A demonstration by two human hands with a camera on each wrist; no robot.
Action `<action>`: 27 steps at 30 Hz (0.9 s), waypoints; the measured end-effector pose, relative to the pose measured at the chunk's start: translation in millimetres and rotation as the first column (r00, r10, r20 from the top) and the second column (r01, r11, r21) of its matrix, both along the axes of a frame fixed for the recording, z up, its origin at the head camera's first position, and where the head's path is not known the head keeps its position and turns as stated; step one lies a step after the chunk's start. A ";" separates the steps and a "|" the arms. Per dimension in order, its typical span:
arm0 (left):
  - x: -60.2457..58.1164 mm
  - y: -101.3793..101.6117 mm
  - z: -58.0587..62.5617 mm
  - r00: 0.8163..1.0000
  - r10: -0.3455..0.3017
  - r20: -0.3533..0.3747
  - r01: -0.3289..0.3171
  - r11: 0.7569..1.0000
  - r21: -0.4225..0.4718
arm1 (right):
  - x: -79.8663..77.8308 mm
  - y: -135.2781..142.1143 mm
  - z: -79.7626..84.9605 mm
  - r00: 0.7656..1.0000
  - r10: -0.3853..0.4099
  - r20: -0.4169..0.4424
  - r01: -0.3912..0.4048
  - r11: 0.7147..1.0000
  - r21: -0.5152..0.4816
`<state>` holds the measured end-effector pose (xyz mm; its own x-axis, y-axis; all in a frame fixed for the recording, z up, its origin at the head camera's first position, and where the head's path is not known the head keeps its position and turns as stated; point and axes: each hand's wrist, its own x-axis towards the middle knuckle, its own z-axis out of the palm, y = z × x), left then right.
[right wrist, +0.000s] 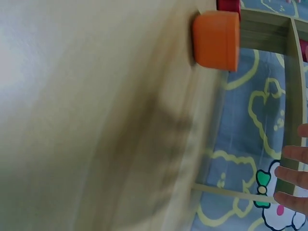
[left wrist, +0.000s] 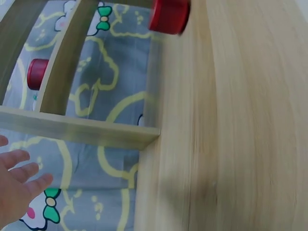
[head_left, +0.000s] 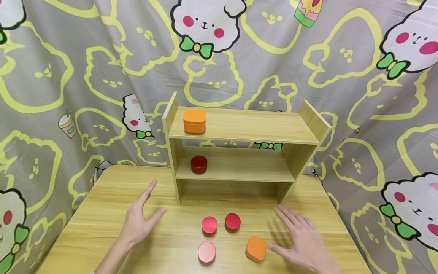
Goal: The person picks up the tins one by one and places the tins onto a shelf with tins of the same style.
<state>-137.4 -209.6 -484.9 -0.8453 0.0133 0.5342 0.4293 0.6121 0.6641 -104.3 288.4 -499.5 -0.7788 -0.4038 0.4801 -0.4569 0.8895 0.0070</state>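
Observation:
My left hand (head_left: pixel 138 222) hovers over the table's left part, fingers extended, thumb apart, holding nothing. To the right, my right hand (head_left: pixel 302 241) is spread with its thumb tip close beside an orange rounded-square box (head_left: pixel 256 249). Between the hands sit a red round box (head_left: pixel 209 225), a darker red round box (head_left: pixel 232 222) and a pink round box (head_left: pixel 207 252). On the wooden shelf's (head_left: pixel 236 179) middle board stands a dark red round box (head_left: pixel 199 164). Another orange rounded-square box (head_left: pixel 194 121) is at the left end of its top board.
The shelf stands at the back of the wooden table (head_left: pixel 102 213), its side panels rising above the top board. A grey patterned curtain (head_left: pixel 219 83) hangs behind the table and along both sides.

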 end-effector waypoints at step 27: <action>-50.9 31.3 11.9 0.989 -0.068 0.128 0.026 0.952 0.304 | 12.2 -21.3 -41.6 0.993 0.047 0.113 -0.051 0.998 0.040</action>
<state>-188.3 -178.3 -473.0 -0.9121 -0.0892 0.4002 0.3461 0.3560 0.8680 -92.0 267.1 -541.1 -0.8054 -0.4610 0.3726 -0.4999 0.8660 -0.0092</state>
